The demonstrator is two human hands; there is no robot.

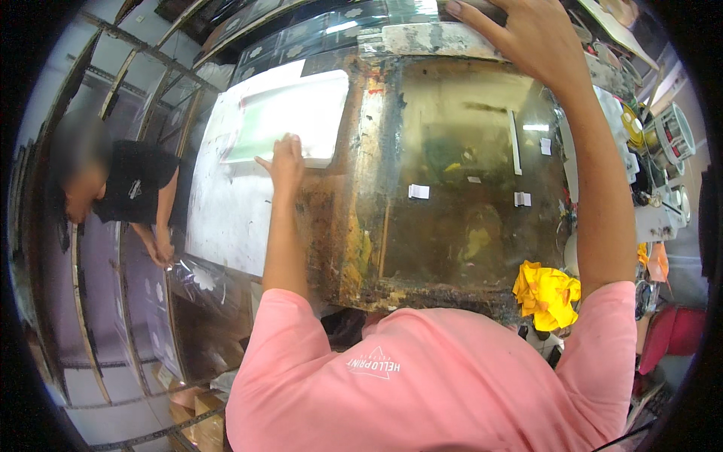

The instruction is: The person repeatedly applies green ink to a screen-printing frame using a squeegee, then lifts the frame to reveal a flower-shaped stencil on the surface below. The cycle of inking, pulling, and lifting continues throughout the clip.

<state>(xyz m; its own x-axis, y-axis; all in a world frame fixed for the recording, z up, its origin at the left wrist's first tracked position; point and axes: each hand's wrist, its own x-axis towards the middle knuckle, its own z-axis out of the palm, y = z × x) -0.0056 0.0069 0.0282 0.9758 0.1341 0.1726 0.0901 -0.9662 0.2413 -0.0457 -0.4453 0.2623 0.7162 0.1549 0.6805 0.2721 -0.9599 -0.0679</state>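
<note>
My left hand (pixel 286 160) rests at the near edge of a stack of white sheets (pixel 329 94), its thumb and fingers apart. A pale green area shows on the top sheet beside the fingertips. The stack lies on a larger white board (pixel 226 203). My right hand (pixel 538 41) reaches to the far edge of a brown, glossy glass-like panel (pixel 444 233), above a paint-smeared pale bar (pixel 444 39). Its thumb stretches left over something dark. The other fingers run past the picture's upper edge, so their grip is hidden.
Small white pieces (pixel 419 192) and a narrow white strip (pixel 515 143) lie on the panel. A crumpled yellow cloth or paper (pixel 547 295) sits at its near right corner. Tubs (pixel 670 135) crowd the right. Another person (pixel 135 181) stands at the left by metal racks (pixel 75 264).
</note>
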